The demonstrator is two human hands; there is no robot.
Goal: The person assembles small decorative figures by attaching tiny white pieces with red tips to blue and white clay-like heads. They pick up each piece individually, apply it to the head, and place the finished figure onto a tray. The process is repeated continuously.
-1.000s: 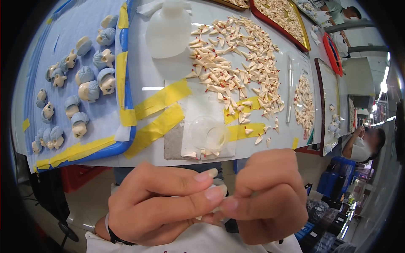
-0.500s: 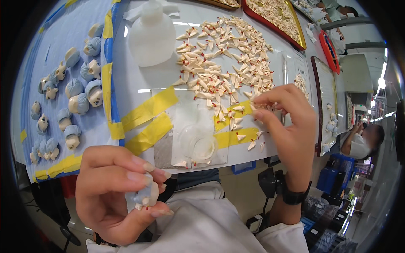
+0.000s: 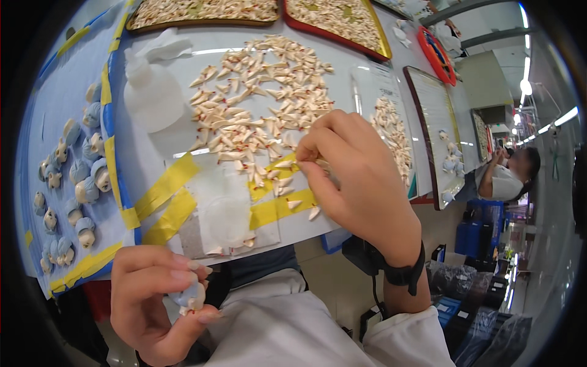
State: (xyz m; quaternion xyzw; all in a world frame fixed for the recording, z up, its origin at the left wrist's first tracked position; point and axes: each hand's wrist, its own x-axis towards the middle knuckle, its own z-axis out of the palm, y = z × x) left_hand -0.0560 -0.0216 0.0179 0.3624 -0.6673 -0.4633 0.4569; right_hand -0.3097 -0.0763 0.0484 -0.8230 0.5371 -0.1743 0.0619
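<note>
My left hand (image 3: 156,300) is low at the front, below the table edge, closed around a small blue-and-white doll head (image 3: 189,298). My right hand (image 3: 354,177) reaches over the white table (image 3: 367,92), with thumb and forefinger pinched at the near edge of a spread of small cream pointed pieces with red tips (image 3: 257,116). Whether a piece sits between the fingertips I cannot tell. A clear round dish (image 3: 223,211) lies on a taped sheet between the hands.
A blue mat (image 3: 61,122) on the left carries several finished blue doll heads (image 3: 79,183). A white squeeze bottle (image 3: 153,92) stands behind the dish. Trays of more pieces (image 3: 202,11) line the far edge. Another person (image 3: 510,174) sits at the right.
My right hand has stayed over the pile, pinching at the pieces. My left hand holds the doll head lower left as before. The view shifted slightly.
</note>
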